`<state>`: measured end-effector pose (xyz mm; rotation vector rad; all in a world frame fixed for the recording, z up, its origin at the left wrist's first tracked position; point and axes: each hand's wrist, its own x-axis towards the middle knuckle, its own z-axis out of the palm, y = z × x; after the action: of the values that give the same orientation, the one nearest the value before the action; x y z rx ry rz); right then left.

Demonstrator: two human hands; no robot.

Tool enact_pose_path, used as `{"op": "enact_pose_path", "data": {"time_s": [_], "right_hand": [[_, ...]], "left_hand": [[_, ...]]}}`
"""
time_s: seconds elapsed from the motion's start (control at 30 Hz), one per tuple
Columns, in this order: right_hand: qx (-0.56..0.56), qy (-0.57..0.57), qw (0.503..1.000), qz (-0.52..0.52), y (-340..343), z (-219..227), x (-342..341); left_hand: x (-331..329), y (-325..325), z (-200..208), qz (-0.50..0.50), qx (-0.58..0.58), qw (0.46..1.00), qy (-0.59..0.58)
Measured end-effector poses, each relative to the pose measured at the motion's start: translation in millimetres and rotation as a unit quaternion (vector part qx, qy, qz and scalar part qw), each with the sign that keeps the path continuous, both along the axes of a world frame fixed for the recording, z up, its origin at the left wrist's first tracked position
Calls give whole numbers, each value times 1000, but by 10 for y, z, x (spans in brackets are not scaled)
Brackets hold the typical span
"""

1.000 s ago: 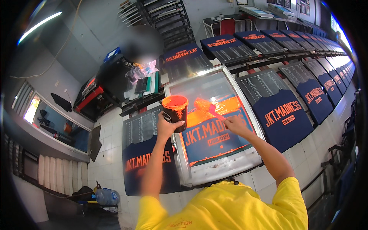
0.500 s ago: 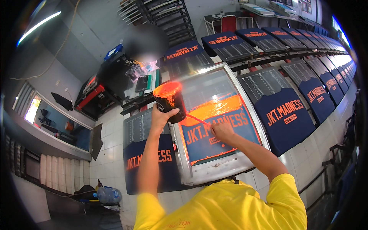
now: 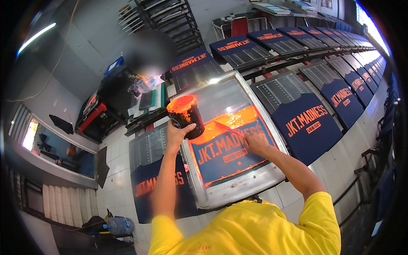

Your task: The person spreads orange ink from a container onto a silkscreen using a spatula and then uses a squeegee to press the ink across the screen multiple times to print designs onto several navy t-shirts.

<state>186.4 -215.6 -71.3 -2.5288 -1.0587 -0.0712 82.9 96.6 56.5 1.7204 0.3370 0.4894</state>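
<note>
Screen [image 3: 216,171] beneath curled right hand [image 3: 256,143]

the left forearm [image 3: 166,182], bare, rises almost upright from the lower edge. the left hand [image 3: 175,136] is curled in a grip, with the thumb [image 3: 190,128] reaching across to the right. the right arm is bent at the elbow, which lies outward; its bare forearm [image 3: 293,170] slants up and inward. the right hand [image 3: 257,143] is clenched, fingers folded under, slightly lower than the left and apart from it.
</note>
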Motion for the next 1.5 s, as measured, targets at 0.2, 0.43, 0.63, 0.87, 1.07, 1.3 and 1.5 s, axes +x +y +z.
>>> {"op": "enact_pose_path", "data": {"time_s": [0.2, 0.43, 0.63, 0.87, 1.07, 1.3, 1.5], "right_hand": [[29, -4, 999, -24, -243, 81, 67], [24, 11, 997, -69, -523, 116, 171], [49, -25, 990, -132, -675, 32, 220], [48, -21, 987, -149, -727, 91, 200], [80, -35, 985, -147, -821, 91, 190], [63, -15, 985, -160, -781, 136, 198], [53, -26, 986, -158, -787, 206, 188]], "left_hand": [[124, -141, -118, -14, -9, 999, -40], [220, -304, -182, 4, 16, 1000, -21], [337, -460, -205, -34, -24, 999, -9], [493, -468, -546, -14, 23, 999, -38], [575, -617, -636, -9, 63, 997, -45], [579, -758, -668, 14, 167, 985, -27], [573, -843, -587, 17, 242, 970, -3]]}}
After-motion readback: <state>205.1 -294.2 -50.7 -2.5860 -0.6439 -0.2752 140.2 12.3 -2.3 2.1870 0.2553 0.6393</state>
